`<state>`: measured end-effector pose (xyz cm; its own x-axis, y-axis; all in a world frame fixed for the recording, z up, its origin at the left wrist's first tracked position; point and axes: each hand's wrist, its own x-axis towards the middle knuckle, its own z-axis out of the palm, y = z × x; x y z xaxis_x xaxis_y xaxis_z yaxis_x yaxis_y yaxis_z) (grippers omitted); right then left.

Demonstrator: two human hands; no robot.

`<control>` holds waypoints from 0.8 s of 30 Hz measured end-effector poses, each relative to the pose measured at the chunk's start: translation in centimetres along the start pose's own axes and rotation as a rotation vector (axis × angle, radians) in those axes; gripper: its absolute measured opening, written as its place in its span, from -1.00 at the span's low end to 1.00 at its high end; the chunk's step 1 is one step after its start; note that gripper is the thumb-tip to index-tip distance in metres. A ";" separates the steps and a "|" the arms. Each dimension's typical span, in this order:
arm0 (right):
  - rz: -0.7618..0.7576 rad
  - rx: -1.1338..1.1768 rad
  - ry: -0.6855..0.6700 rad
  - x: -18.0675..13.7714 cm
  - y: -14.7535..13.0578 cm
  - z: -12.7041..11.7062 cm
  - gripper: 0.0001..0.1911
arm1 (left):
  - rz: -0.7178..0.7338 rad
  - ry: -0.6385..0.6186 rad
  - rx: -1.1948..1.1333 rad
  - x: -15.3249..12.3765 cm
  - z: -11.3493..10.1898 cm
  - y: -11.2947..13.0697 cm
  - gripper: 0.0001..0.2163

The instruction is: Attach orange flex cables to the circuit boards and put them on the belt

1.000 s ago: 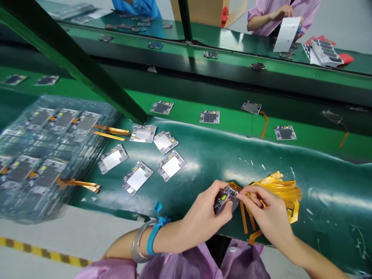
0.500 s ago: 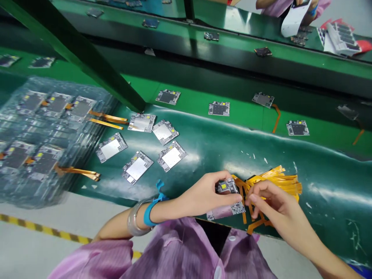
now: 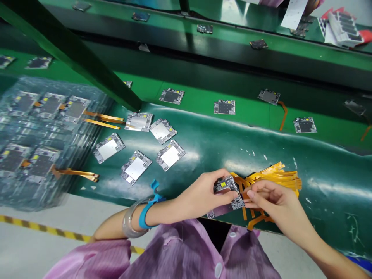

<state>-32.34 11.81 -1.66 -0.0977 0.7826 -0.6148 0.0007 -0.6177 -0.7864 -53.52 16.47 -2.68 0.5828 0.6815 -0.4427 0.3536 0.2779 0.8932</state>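
My left hand [image 3: 205, 195] is closed on a circuit board [image 3: 223, 185], its thumb across the face and its fingers at the far edge. The board has a yellow square and a shiny metal plate partly covered by the thumb. Close to the board's right edge, my right hand [image 3: 274, 201] pinches a flex cable [image 3: 245, 195], mostly hidden by the fingertips. Whether the cable touches the board's connector I cannot tell. Behind and below the right hand lies a pile of orange flex cables [image 3: 276, 174] on the green work surface [image 3: 209, 151].
Several loose boards [image 3: 135, 167] lie to the left. Stacked clear plastic trays [image 3: 17, 130] hold boards with orange cables. A slanting green post [image 3: 87, 58] rises there. Spaced boards [image 3: 224, 107] lie on the green belt [image 3: 197, 104] beyond. A co-worker's hand [image 3: 312, 6] shows at top right.
My right fingertips have moved slightly left, up to the edge of the board, with the fingers closer together. The boards on the belt have shifted a little to the right.
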 end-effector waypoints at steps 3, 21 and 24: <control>0.004 0.019 0.010 0.1 0.0 0.1 -0.65 | 0.008 0.008 0.020 0.0 0.0 0.1 -0.82; -0.047 -0.066 0.039 0.6 1.3 -0.1 -0.64 | 0.024 0.027 0.096 -0.1 0.0 0.4 -0.82; -0.045 -0.086 0.025 0.5 1.5 -0.3 -0.63 | 0.022 0.027 0.105 -0.1 0.0 0.5 -0.83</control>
<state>-32.06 11.30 -3.19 -0.0749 0.8115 -0.5795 0.0828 -0.5741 -0.8146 -53.43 16.55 -2.22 0.5716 0.7053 -0.4193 0.4164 0.1909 0.8889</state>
